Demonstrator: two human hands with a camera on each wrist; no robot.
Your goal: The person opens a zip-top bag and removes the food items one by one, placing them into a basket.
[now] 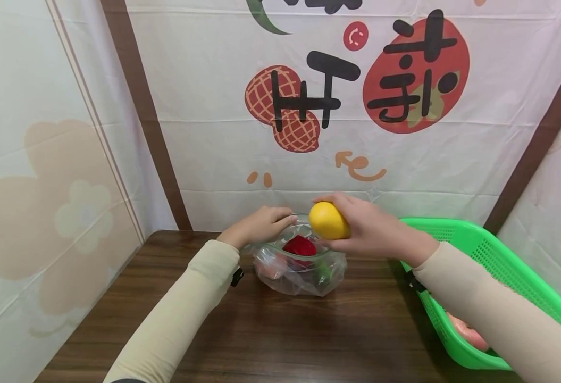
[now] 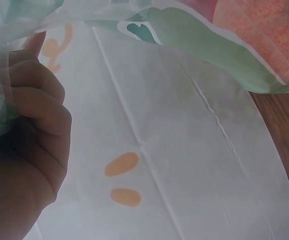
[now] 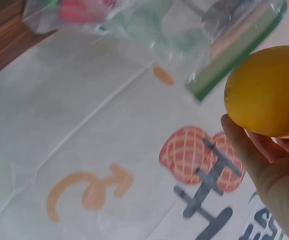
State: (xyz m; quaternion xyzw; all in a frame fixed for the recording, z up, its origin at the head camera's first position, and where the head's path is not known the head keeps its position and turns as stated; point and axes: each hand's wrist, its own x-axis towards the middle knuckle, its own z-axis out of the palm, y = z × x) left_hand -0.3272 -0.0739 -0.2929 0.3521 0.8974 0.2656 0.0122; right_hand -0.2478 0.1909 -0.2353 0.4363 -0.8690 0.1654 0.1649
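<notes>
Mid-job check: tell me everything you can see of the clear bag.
The clear bag looks like thin, crinkled, see-through plastic, with green print and a green strip along its mouth. The mouth is open and faces upward, its edge held by the left hand. A red item and a pinkish item show inside. It is over the wooden table, left of the green basket; whether its base rests there, I can't tell.
</notes>
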